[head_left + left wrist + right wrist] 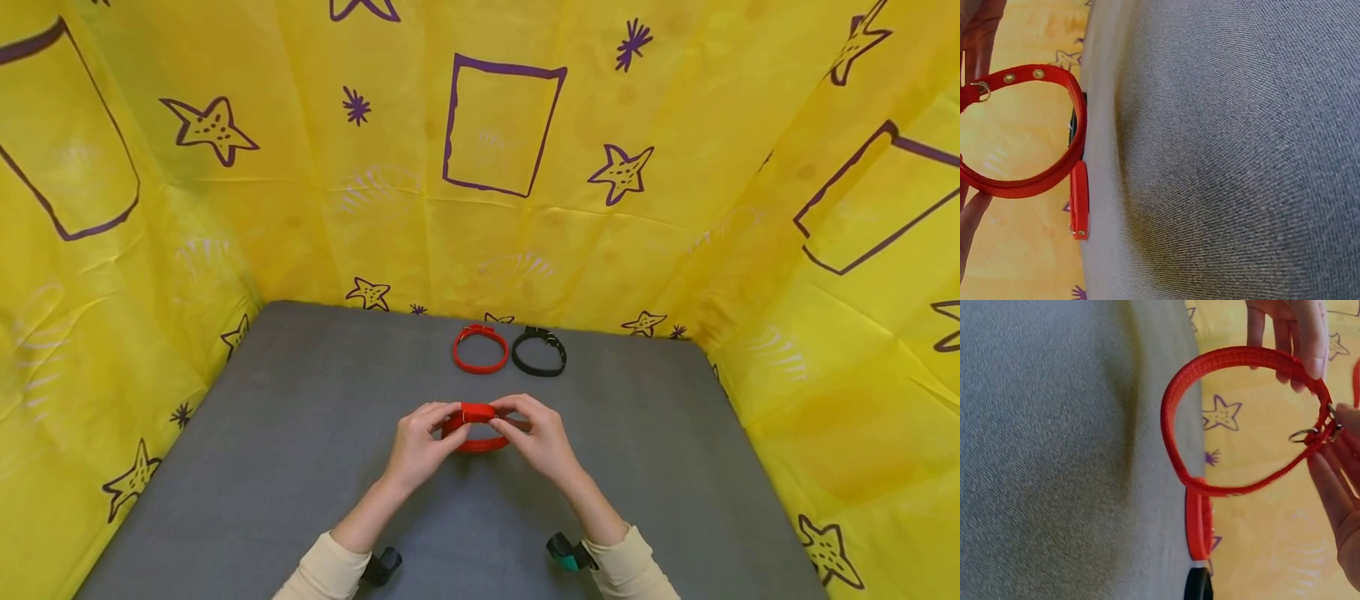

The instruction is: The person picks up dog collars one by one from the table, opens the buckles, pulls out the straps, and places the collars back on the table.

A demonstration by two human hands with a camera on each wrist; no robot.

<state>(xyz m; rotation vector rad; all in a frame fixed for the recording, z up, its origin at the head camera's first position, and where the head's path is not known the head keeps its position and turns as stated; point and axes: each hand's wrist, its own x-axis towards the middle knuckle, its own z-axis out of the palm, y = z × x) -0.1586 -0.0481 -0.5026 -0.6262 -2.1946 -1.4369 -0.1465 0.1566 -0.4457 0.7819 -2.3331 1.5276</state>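
Observation:
A red buckled collar point(482, 446), closed into a loop, is held up above the grey table by both hands. My left hand point(424, 442) pinches the strap at its left side, thumb below and fingers on top. My right hand point(542, 437) pinches the band at the buckle end. In the right wrist view the metal buckle and D-ring point(1302, 435) sit by the right hand's fingertips point(1322, 469). Eyelets point(1038, 74) show along the strap in the left wrist view. How far the strap runs through the buckle is hidden by the fingers.
Farther back on the grey table point(315, 400) lie a second red collar point(480, 369) and, to its right, a black collar point(538, 372), both looped. Yellow cloth walls point(405, 242) with purple drawings enclose the table at the back and both sides.

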